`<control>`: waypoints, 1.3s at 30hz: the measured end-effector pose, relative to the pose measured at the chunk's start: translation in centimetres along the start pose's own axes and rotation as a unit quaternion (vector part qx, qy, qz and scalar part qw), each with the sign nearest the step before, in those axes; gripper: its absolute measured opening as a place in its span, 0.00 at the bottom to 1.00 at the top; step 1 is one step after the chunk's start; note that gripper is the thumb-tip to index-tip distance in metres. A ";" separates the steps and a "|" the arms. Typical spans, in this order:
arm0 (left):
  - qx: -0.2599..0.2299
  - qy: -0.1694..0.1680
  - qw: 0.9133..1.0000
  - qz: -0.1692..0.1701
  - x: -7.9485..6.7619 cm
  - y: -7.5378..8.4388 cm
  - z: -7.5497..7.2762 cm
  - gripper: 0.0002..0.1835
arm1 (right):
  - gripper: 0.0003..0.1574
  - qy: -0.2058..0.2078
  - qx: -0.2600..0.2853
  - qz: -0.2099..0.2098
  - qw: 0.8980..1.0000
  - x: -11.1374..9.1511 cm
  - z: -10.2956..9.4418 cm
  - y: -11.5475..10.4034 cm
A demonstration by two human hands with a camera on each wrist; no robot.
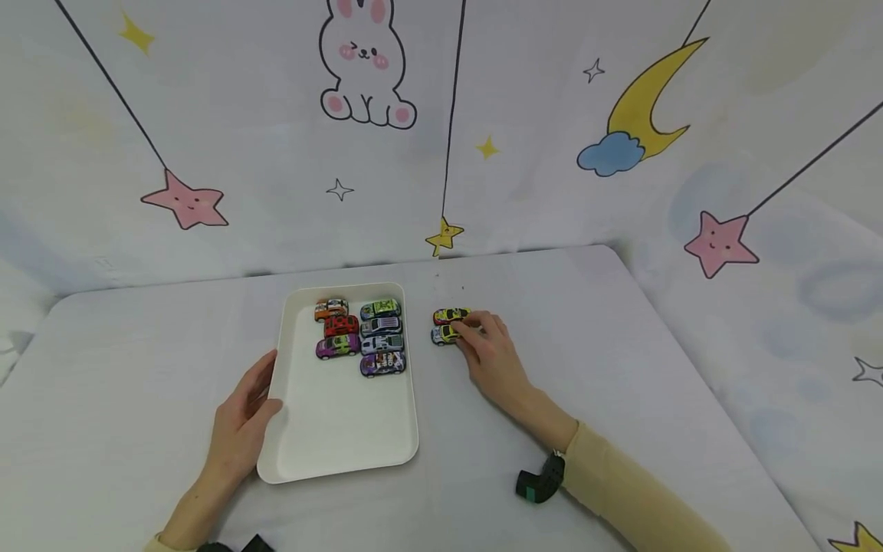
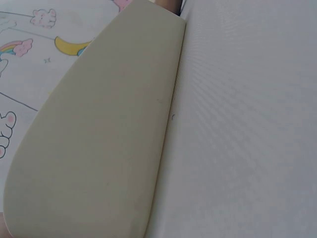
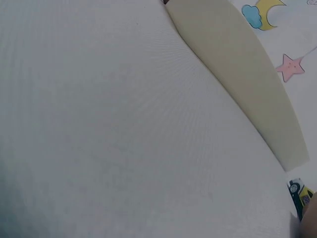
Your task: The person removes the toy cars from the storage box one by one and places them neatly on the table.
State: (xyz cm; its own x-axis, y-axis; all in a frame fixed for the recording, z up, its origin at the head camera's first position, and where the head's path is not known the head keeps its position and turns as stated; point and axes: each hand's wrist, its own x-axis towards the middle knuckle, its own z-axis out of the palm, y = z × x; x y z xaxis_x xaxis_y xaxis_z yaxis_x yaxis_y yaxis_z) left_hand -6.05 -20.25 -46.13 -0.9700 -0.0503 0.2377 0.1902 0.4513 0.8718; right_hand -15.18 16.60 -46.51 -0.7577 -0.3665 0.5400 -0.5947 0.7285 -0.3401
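Note:
A white rectangular tray (image 1: 331,429) lies on the table with several toy cars in its far half. At its left side my left hand (image 1: 237,433) holds the edge, thumb over the rim and fingers along the outside. Right of the tray, my right hand (image 1: 493,356) pinches a yellow and blue toy car (image 1: 441,335) between thumb and fingers. Just behind that one stands a yellow and red toy car (image 1: 450,315). The tray's outer wall (image 2: 99,139) fills much of the left wrist view. In the right wrist view, the pinched car (image 3: 297,196) shows partly behind a fingertip.
Inside the tray, a purple and white car (image 1: 382,363) is nearest in the right column, and a purple and green car (image 1: 337,346) in the left one. A white cloth (image 1: 586,330) covers the table. Behind it hangs a patterned backdrop (image 1: 269,153).

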 end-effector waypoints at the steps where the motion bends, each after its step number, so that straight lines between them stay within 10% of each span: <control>1: 0.000 0.000 1.000 0.000 0.0 0.0 0.0 0.35 | 0.17 -0.002 -0.001 0.001 1.000 0.0 0.0 0.0; 39: 0.001 0.003 1.000 0.000 0.0 0.0 0.1 0.35 | 0.18 0.026 0.001 0.015 1.000 -0.4 0.0 0.1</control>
State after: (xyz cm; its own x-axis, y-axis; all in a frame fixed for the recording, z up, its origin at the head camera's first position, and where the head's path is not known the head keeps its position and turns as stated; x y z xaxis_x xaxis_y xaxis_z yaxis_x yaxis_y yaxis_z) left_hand -6.02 -20.11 -46.19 -0.9692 -0.0550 0.2400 0.1901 0.4524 0.8713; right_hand -14.96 16.78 -46.77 -0.7604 -0.3139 0.5686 -0.5723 0.7377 -0.3581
